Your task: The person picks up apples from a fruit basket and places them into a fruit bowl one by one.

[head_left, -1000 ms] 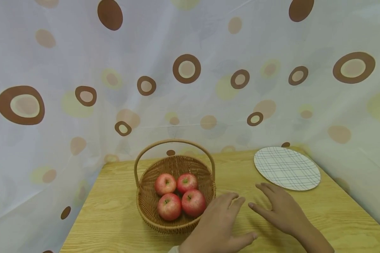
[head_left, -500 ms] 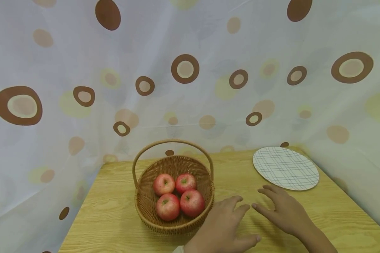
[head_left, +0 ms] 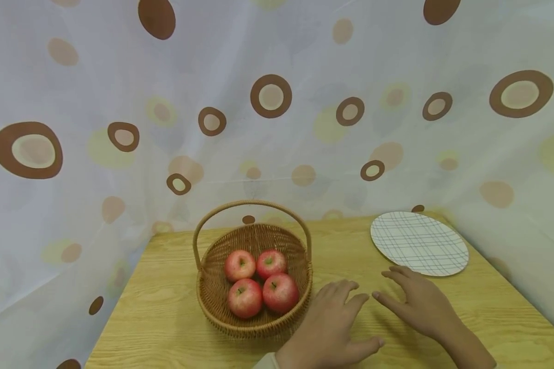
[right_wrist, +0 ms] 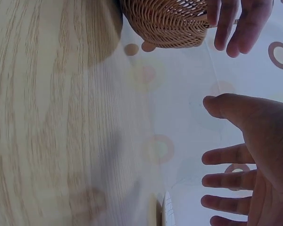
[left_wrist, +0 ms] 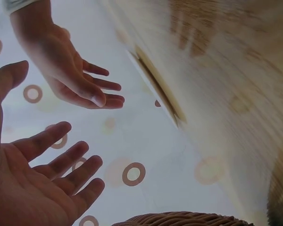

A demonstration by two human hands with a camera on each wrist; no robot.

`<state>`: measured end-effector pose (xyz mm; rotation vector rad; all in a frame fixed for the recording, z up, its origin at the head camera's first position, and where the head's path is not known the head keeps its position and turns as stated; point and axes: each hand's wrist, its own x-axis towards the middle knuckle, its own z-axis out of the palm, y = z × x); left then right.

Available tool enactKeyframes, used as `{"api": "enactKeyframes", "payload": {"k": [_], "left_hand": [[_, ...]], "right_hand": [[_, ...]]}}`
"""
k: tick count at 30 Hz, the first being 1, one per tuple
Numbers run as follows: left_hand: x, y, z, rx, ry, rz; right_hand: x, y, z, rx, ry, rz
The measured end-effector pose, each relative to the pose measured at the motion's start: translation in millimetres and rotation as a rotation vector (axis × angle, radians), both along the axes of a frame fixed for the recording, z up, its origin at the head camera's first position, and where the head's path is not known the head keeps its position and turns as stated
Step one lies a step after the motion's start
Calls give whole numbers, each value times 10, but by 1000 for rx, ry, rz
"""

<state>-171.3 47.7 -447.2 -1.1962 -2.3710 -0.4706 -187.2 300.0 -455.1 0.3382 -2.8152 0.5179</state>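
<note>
My left hand (head_left: 332, 325) hovers over the table just right of the basket's near rim, fingers spread and holding nothing. A little further right, my right hand (head_left: 422, 305) hangs with loosely extended fingers, its fingertips close below the plate's near edge in the head view. The wicker basket (head_left: 208, 302) with an arched handle stands left of both hands. Several red apples (head_left: 245, 298) lie inside it. At the back right is an oval white plate (head_left: 420, 243) with a crossed-line pattern. In the left wrist view the two palms face each other with a gap between them.
Both hands are above a light wooden table (head_left: 166, 287). A pale curtain (head_left: 277, 154) with brown and yellow spots encloses its back and sides. The basket's handle (head_left: 254, 203) rises above the apples.
My left hand has drifted slightly right, away from the basket, and my right hand has also shifted a little right. Basket, apples and plate stay in place; the head view moves slightly.
</note>
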Motion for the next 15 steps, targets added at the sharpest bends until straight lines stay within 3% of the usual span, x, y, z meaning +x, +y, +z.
{"api": "enactKeyframes", "payload": {"k": [15], "left_hand": [[-101,155,-67,-51,-63,19]], "right_hand": [[-152,280,-89,8,-15,-36]]}}
